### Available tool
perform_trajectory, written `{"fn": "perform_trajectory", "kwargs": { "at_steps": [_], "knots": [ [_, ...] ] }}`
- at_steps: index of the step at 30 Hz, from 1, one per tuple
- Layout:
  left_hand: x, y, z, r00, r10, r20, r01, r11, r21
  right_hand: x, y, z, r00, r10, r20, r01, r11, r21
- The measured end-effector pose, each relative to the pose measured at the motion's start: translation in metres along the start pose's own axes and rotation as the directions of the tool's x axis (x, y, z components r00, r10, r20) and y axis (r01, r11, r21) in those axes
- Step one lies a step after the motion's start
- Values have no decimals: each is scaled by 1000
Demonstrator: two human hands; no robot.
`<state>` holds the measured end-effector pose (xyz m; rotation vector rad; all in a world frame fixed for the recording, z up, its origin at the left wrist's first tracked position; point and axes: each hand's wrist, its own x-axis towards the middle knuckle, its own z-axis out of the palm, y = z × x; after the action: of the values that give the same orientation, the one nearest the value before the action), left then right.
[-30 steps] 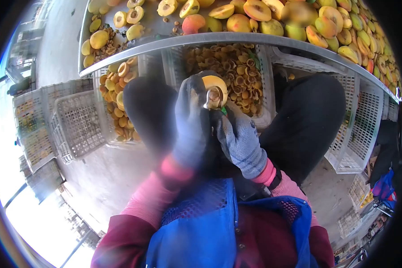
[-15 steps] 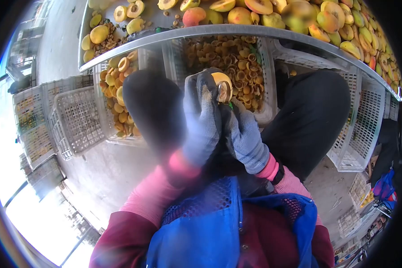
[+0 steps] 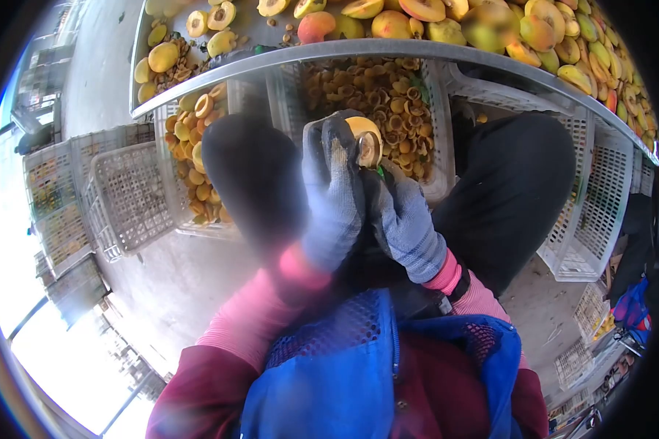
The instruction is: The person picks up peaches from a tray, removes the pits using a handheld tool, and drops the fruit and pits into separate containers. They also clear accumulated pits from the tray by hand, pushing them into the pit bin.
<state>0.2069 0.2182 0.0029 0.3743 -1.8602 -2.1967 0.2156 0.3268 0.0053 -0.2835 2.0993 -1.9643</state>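
A halved yellow fruit (image 3: 365,129) is held between my hands, its cut side showing a brown centre. My left hand (image 3: 332,183), in a grey-blue glove with dark fingers, is wrapped round the fruit's left side. My right hand (image 3: 408,223), gloved the same way, is closed on a tool just below the fruit. A curved metal loop (image 3: 370,149) of that tool lies at the fruit's centre, and a bit of green shows under it. The rest of the tool is hidden by my fingers.
A metal-rimmed table (image 3: 329,50) across the top bears many whole and halved fruits. Under it stand a crate (image 3: 441,132) of brown fruit scraps and a crate (image 3: 167,172) of fruit halves. Plastic crates stand left (image 3: 132,197) and right (image 3: 597,212). My bent knees flank my hands.
Compared with a second ago, both hands and the fruit have shifted slightly right and upward. Over the last half second they have barely moved, and both grips remain.
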Motion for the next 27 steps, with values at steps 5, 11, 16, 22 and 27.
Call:
{"fn": "perform_trajectory", "kwargs": {
  "at_steps": [5,11,16,22,27],
  "knots": [
    [2,0,2,994,-74,-76,82,991,108,0,7,0,997,-75,-37,74,997,-24],
    [26,18,-11,954,-230,192,215,972,96,-1,8,1,999,47,5,-46,940,337],
    [41,28,-18,920,-276,279,238,957,163,1,-8,1,880,396,263,-470,639,609],
    [35,24,-19,922,-52,383,-77,947,313,-1,-5,-6,660,247,710,-738,36,674],
    [41,20,-18,885,-101,454,-6,974,227,-3,10,3,616,-282,735,-739,-528,417]
  ]
}}
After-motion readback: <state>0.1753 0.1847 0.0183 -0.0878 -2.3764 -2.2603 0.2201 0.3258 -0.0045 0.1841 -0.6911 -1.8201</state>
